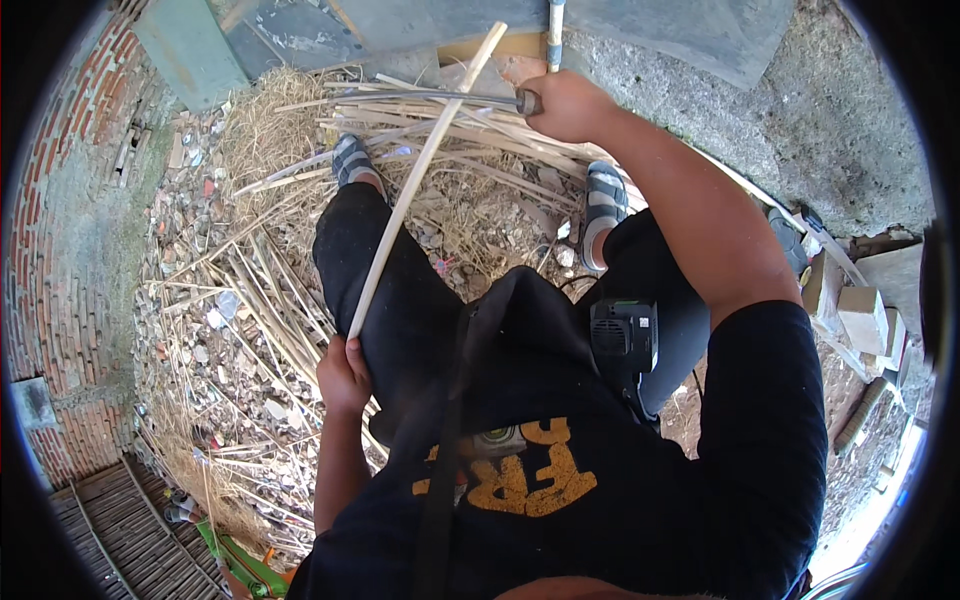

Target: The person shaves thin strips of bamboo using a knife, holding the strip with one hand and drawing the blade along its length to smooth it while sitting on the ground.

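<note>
My left hand (343, 378) is closed round the near end of a long, pale bamboo or wood strip (405, 195), beside my left thigh. The strip slants up and away to the right, passing over that leg. In my right hand (572, 108) is the short handle of a long, slightly curved knife (490, 98), the fingers wrapped round it. Its thin grey blade points left and crosses the strip near the far end. From this view I cannot tell whether blade and strip touch.
Cut strips (275, 310) and dry shavings (265, 120) lie over the rubble around my sandalled feet. A brick wall (65, 300) rises on the left, and a concrete surface (840, 130) lies at the far right. Pale blocks (862, 320) sit at the right. A black device hangs at my waist.
</note>
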Demonstrator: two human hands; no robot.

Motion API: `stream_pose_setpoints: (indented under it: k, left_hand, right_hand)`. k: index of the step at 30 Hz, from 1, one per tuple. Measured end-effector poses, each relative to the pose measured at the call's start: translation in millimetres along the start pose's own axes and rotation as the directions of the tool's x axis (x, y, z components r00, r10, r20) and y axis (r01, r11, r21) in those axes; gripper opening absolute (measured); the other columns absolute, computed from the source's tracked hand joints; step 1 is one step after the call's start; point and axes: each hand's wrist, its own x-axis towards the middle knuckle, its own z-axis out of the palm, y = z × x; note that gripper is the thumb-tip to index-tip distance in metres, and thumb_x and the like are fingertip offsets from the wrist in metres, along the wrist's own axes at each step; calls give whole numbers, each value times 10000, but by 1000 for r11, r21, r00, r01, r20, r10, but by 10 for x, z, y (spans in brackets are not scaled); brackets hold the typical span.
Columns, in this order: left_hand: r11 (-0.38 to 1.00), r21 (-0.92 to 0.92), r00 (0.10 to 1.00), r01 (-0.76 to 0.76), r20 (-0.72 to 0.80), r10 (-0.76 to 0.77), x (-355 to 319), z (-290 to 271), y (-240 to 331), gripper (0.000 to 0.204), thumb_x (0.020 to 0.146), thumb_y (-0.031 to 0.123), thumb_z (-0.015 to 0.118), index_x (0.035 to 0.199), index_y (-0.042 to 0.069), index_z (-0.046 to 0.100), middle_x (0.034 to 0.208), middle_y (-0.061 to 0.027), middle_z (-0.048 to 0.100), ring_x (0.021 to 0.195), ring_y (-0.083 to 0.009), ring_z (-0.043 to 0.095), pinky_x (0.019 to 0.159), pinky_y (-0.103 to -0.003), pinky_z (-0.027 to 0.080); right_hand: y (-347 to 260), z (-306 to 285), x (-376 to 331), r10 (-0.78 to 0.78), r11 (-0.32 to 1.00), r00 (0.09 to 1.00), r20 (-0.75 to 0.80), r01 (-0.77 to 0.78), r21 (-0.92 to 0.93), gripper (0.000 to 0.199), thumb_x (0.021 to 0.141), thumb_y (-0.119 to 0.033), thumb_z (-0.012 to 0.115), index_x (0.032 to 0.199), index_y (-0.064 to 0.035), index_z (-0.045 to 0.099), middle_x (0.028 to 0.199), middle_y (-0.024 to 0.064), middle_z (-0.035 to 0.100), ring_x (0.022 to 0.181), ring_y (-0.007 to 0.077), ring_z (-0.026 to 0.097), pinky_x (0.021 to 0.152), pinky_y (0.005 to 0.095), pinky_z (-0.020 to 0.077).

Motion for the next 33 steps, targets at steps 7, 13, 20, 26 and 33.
stream_pose_setpoints:
  k: [7, 13, 20, 26, 33]
  left_hand:
    - [1000, 27, 1000, -14, -4, 14, -76, -43, 4, 397, 1057, 328, 409, 828, 18, 505, 646, -263, 564, 665, -513, 579, 567, -539, 429]
    - [993, 108, 999, -47, 30, 44, -5, -106, -25, 374, 1040, 328, 449, 822, 29, 506, 648, -266, 577, 652, -518, 574, 565, -567, 430]
    - [999, -36, 997, -38, 68, 41, -13, -103, -11, 412, 1046, 357, 448, 808, 23, 483, 646, -258, 555, 645, -504, 559, 551, -525, 415]
    - [974, -228, 990, 15, 137, 17, 8, -204, 74, 436, 1034, 367, 517, 778, 16, 477, 580, -155, 500, 523, -298, 502, 517, -408, 388]
    - [939, -328, 974, 107, 225, -32, -34, -310, 177, 447, 1047, 363, 505, 774, 9, 486, 589, -99, 464, 583, -158, 424, 546, -354, 379]
  right_hand:
    - [-396, -139, -68, 5, 997, 989, 146, 6, -75, 262, 817, -213, 616, 1060, -161, 698, 1014, 138, 719, 952, 335, 686, 848, 434, 559]
    - [149, -141, 85, 288, 957, 957, 34, -289, 5, 273, 850, -186, 575, 1082, -116, 700, 1072, 140, 719, 989, 329, 687, 908, 446, 545]
    - [-117, -76, -89, -60, 998, 998, -8, 60, -19, 280, 762, -203, 678, 1015, -84, 673, 851, 185, 703, 855, 376, 689, 776, 492, 559]
    - [72, -134, -52, -8, 999, 997, -75, 5, -38, 300, 749, -199, 696, 1031, -100, 683, 843, 174, 704, 848, 370, 691, 761, 489, 561]
    - [-248, -170, -96, -98, 992, 995, 33, 100, -82, 343, 747, -207, 709, 1082, -135, 694, 902, 155, 714, 873, 355, 694, 766, 483, 562]
